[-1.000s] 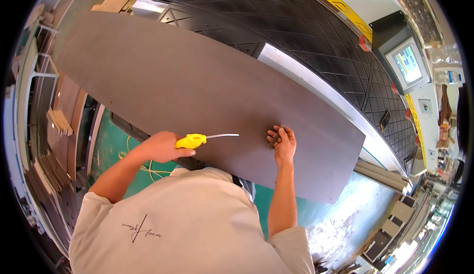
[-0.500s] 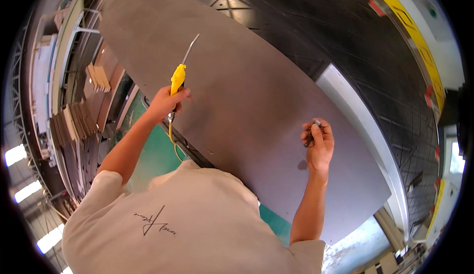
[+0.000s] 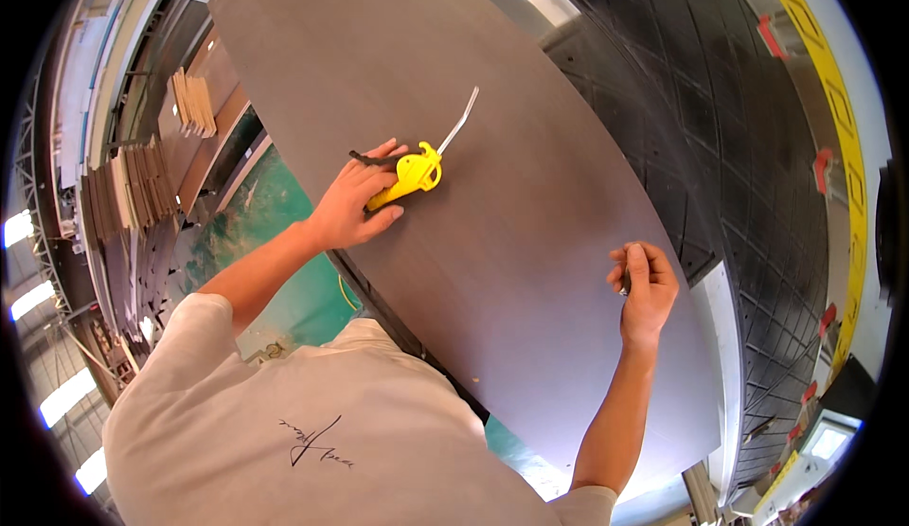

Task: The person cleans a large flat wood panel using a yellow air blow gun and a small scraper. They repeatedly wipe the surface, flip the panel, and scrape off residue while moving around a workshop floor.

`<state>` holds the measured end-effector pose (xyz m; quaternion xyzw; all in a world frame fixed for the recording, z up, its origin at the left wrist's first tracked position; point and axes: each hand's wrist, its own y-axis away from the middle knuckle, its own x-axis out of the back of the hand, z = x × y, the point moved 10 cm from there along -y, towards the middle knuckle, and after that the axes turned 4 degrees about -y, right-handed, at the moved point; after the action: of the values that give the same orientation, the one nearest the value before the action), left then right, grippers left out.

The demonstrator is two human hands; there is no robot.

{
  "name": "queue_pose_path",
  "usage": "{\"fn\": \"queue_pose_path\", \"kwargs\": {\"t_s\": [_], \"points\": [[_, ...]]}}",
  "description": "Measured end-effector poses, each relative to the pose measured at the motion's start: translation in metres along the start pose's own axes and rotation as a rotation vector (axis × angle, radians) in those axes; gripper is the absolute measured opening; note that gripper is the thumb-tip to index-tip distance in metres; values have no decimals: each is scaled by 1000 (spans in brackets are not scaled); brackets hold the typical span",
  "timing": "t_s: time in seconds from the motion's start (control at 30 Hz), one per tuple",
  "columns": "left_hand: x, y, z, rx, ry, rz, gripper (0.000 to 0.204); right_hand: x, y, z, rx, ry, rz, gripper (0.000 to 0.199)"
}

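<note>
A yellow air blow gun [image 3: 417, 176] with a thin, bent metal nozzle is in my left hand [image 3: 348, 206]. My thumb lies along one side of its handle and the fingers are loosely extended on the other, beside its black lever. Beneath it spreads a large grey-brown board [image 3: 511, 270]; whether the gun touches it I cannot tell. My right hand [image 3: 650, 285], over the board's right part, has its fingers curled round a small dark metallic piece [image 3: 625, 283], mostly hidden by the fingers.
A black slatted machine bed [image 3: 757, 157] runs along the board's far right side, edged by a yellow strip [image 3: 833, 100] with red parts. Stacks of brown panels [image 3: 142, 185] stand at left above a green floor [image 3: 294, 285]. A thin yellow hose [image 3: 346, 291] hangs near my waist.
My left hand has moved right with the blow gun, tilting it rightward and loosening its fingers. My right hand has shifted slightly right and lower, its fingers now covering more of the small piece.
</note>
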<state>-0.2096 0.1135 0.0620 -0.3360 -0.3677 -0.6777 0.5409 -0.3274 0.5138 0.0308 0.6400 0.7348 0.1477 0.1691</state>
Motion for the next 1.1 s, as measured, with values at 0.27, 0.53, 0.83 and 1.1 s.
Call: {"fn": "queue_pose_path", "kwargs": {"t_s": [0.27, 0.53, 0.83, 1.1], "points": [[1, 3, -38, 18, 28, 18, 51, -61, -91, -79, 384, 783, -55, 21], [-12, 1, -54, 41, -1, 23, 33, -37, -156, -24, -21, 748, -396, 23], [-19, -1, -63, 42, -7, -15, 37, -47, -171, -20, -85, 731, -463, 17], [-17, 1, -61, 42, -23, -11, 36, -34, -171, -14, -100, 773, -308, 15]]}}
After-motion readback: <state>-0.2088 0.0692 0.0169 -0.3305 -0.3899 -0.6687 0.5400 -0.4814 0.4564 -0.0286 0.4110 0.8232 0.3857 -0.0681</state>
